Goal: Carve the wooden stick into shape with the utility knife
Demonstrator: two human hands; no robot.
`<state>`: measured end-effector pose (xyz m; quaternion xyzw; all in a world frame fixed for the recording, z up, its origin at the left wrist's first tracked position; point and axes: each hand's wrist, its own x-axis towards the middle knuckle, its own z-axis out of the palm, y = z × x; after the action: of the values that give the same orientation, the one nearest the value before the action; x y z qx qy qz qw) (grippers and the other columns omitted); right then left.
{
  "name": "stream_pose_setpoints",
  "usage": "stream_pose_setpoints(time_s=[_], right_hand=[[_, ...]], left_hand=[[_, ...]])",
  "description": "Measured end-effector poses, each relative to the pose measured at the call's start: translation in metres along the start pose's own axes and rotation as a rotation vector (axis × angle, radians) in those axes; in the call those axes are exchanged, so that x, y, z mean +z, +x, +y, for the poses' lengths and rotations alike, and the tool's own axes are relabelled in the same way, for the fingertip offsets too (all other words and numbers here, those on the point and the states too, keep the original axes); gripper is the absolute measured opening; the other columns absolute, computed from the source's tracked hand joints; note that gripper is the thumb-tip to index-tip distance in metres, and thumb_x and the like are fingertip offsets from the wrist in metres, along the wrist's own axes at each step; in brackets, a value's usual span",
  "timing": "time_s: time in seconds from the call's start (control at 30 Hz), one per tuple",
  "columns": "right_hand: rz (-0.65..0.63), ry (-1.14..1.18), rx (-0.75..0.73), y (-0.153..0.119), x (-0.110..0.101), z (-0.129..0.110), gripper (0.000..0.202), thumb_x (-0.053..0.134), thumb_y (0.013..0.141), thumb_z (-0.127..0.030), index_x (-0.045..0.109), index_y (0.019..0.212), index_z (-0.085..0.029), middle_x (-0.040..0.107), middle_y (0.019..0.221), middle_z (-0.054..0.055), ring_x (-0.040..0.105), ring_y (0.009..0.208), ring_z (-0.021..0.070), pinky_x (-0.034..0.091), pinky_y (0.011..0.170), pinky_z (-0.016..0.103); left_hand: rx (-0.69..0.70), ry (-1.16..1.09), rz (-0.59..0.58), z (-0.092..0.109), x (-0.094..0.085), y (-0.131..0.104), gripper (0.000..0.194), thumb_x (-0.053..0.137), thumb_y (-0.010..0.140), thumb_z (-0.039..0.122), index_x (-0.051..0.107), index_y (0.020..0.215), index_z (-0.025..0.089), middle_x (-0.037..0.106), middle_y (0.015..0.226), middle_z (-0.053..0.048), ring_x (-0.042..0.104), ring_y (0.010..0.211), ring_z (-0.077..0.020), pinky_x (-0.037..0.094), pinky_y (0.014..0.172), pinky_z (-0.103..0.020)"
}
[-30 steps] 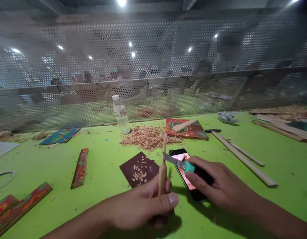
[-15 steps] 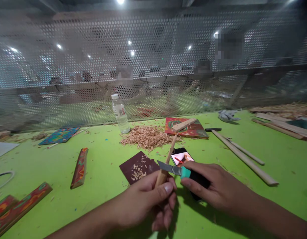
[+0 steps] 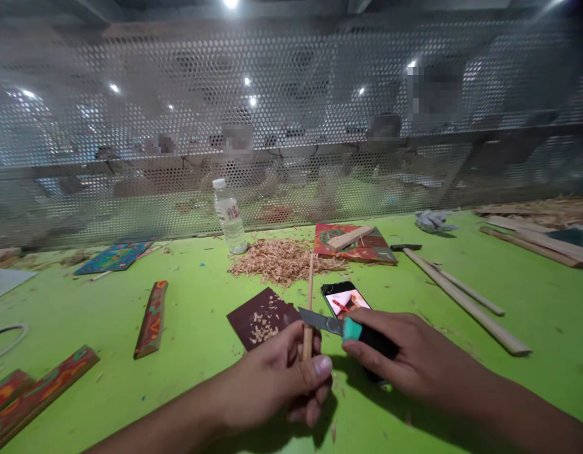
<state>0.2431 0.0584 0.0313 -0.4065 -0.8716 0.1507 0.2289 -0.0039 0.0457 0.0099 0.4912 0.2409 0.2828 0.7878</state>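
Observation:
My left hand [image 3: 284,375] is closed round the lower end of a slim wooden stick [image 3: 310,287], which points up and away from me. In my right hand [image 3: 409,350] is a utility knife [image 3: 371,337] with a black and teal handle. Its blade [image 3: 320,320] points left and lies across the stick just above my left fingers. Behind my right fingers lies a phone [image 3: 346,296] with a lit screen, partly covered. A dark brown sheet [image 3: 247,318] with pale shavings on it lies beyond my left hand.
A heap of shavings [image 3: 282,260] and a water bottle [image 3: 229,221] stand before a perforated screen [image 3: 282,113]. Behind the heap, a painted board [image 3: 383,251] bears a wood piece. Long sticks [image 3: 466,306] lie right; painted strips [image 3: 151,321] lie left. People show dimly through the screen.
The stick has turned in my left hand, from leaning right to nearly straight ahead, and looks narrower. My left fingers have shifted slightly. The knife has barely moved.

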Motion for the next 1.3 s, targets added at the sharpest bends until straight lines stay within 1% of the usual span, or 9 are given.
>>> stream_pose_setpoints(time_s=[0.13, 0.3, 0.4, 0.47, 0.6, 0.8, 1.0, 1.2, 1.3], right_hand=[[-0.001, 0.007, -0.028, 0.001, -0.001, -0.002, 0.028, 0.048, 0.108, -0.045, 0.061, 0.094, -0.024, 0.070, 0.077, 0.001, 0.065, 0.063, 0.0187, 0.048, 0.057, 0.030], [-0.021, -0.033, -0.040, 0.001, 0.003, -0.004, 0.032, 0.048, 0.109, -0.048, 0.061, 0.093, -0.024, 0.072, 0.080, 0.003, 0.066, 0.065, 0.0197, 0.047, 0.058, 0.030], [-0.065, -0.068, -0.056, -0.002, 0.008, -0.005, 0.032, 0.052, 0.107, -0.050, 0.061, 0.092, -0.023, 0.073, 0.079, 0.003, 0.066, 0.063, 0.0199, 0.044, 0.056, 0.030], [-0.119, -0.081, -0.067, -0.004, 0.012, -0.006, 0.025, 0.056, 0.105, -0.044, 0.063, 0.093, -0.023, 0.073, 0.079, 0.003, 0.067, 0.064, 0.0202, 0.043, 0.056, 0.029], [-0.164, -0.071, -0.077, -0.008, 0.017, -0.007, 0.017, 0.060, 0.103, -0.038, 0.066, 0.099, -0.023, 0.076, 0.082, 0.004, 0.071, 0.068, 0.0210, 0.044, 0.057, 0.030], [-0.046, -0.124, -0.115, -0.012, 0.020, -0.004, 0.031, 0.056, 0.106, -0.047, 0.069, 0.119, -0.023, 0.081, 0.095, 0.009, 0.076, 0.073, 0.0247, 0.052, 0.061, 0.033], [-0.008, -0.168, -0.124, -0.011, 0.020, -0.008, 0.056, 0.029, 0.112, -0.057, 0.067, 0.125, -0.017, 0.082, 0.096, 0.013, 0.079, 0.074, 0.0287, 0.059, 0.057, 0.038], [0.121, -0.188, -0.080, -0.010, 0.018, -0.005, 0.059, 0.033, 0.111, -0.060, 0.068, 0.129, -0.017, 0.083, 0.108, 0.016, 0.081, 0.079, 0.0288, 0.063, 0.065, 0.038], [0.125, -0.185, -0.082, -0.007, 0.013, 0.000, 0.057, 0.037, 0.110, -0.061, 0.069, 0.131, -0.018, 0.083, 0.105, 0.014, 0.081, 0.078, 0.0277, 0.062, 0.063, 0.036]], left_hand=[[-0.050, -0.012, 0.019, 0.002, 0.002, 0.001, 0.036, 0.076, 0.094, 0.046, 0.050, 0.099, 0.023, 0.058, 0.054, 0.009, 0.045, 0.038, -0.0052, 0.029, 0.037, -0.017], [-0.047, -0.018, 0.130, -0.001, 0.010, 0.003, 0.040, 0.080, 0.089, 0.049, 0.052, 0.095, 0.022, 0.044, 0.051, 0.015, 0.033, 0.036, -0.0016, 0.032, 0.038, -0.014], [-0.026, -0.003, 0.207, -0.006, 0.015, 0.005, 0.047, 0.086, 0.082, 0.052, 0.053, 0.095, 0.021, 0.044, 0.055, 0.014, 0.031, 0.038, -0.0009, 0.028, 0.035, -0.014], [-0.011, 0.001, 0.246, -0.009, 0.016, 0.007, 0.052, 0.088, 0.079, 0.055, 0.050, 0.093, 0.022, 0.045, 0.057, 0.014, 0.031, 0.037, -0.0009, 0.027, 0.033, -0.014], [0.001, 0.005, 0.262, -0.015, 0.017, 0.007, 0.054, 0.089, 0.077, 0.055, 0.051, 0.096, 0.024, 0.045, 0.057, 0.014, 0.031, 0.035, -0.0020, 0.027, 0.032, -0.017], [0.030, 0.028, 0.309, -0.019, 0.021, 0.007, 0.047, 0.085, 0.082, 0.056, 0.053, 0.093, 0.023, 0.040, 0.050, 0.015, 0.027, 0.035, -0.0037, 0.020, 0.037, -0.020], [0.059, 0.060, 0.394, -0.022, 0.025, 0.009, 0.047, 0.081, 0.083, 0.060, 0.053, 0.084, 0.022, 0.037, 0.044, 0.015, 0.025, 0.033, -0.0038, 0.014, 0.039, -0.023], [0.065, 0.041, 0.410, -0.020, 0.028, 0.009, 0.045, 0.074, 0.089, 0.062, 0.057, 0.087, 0.021, 0.036, 0.047, 0.015, 0.023, 0.033, -0.0035, 0.018, 0.035, -0.022], [0.060, 0.039, 0.386, -0.021, 0.026, 0.009, 0.043, 0.075, 0.090, 0.059, 0.057, 0.092, 0.020, 0.038, 0.047, 0.016, 0.025, 0.031, -0.0031, 0.022, 0.034, -0.021]])
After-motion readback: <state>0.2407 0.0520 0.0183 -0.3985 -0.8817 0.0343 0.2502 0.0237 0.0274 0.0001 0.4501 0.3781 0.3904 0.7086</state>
